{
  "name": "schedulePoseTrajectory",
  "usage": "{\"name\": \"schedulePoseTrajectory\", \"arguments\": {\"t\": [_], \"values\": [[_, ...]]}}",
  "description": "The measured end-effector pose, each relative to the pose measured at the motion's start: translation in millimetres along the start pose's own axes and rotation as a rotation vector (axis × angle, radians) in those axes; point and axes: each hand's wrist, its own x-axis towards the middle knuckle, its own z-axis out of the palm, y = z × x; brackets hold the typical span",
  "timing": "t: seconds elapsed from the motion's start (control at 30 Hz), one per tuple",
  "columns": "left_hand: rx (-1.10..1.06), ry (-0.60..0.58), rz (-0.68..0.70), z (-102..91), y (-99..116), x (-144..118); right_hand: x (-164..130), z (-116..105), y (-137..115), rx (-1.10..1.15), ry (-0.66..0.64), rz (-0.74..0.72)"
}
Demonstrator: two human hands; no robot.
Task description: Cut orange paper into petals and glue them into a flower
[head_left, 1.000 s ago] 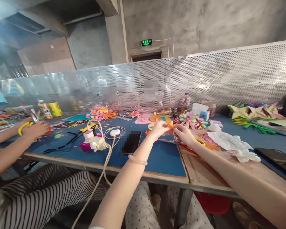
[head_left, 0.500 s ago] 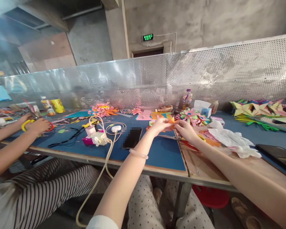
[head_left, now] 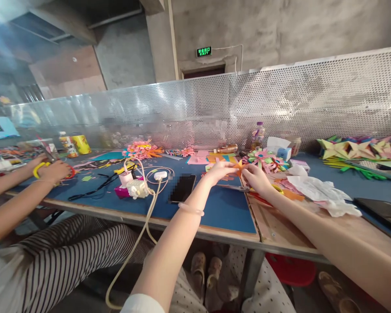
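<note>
Between my two hands is a small piece of folded orange paper [head_left: 240,167], its pointed tip sticking up. My left hand [head_left: 222,171] pinches it from the left, fingers closed. From the right, my right hand [head_left: 254,177] grips its other edge with thumb and fingertips. Scissors [head_left: 233,188] lie on the table just below my hands, their blades toward the left. A paper flower of pink and green strips [head_left: 269,160] sits right behind my right hand. Sheets of coloured paper [head_left: 198,157] lie behind my left hand.
A phone [head_left: 182,188] and a charger with a white cable [head_left: 160,175] lie left of my forearm. Crumpled tissues [head_left: 322,190] and a dark phone [head_left: 381,213] are at right. A co-worker's hands [head_left: 54,171] hold scissors at far left. A perforated metal screen [head_left: 195,108] stands behind.
The orange paper's point stands more upright between my fingers. My knees have moved apart under the table, so two shoes show. The view has shifted slightly.
</note>
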Motion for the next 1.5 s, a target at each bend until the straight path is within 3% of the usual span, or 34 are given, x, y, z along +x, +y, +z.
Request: {"name": "schedulePoseTrajectory", "arguments": {"t": [0.6, 1.0, 1.5], "values": [[0.017, 0.008, -0.045, 1.7, 5.9, 2.1, 0.0, -2.3, -2.6, -0.003, 0.018, 0.031], [-0.001, -0.046, 0.047, 3.1, 8.4, 18.0, 1.4, -4.9, -2.1, 0.055, 0.079, 0.032], [-0.014, -0.054, 0.059, 2.7, 4.4, 24.5, 2.5, -5.4, -1.1, 0.062, 0.091, 0.023]]}}
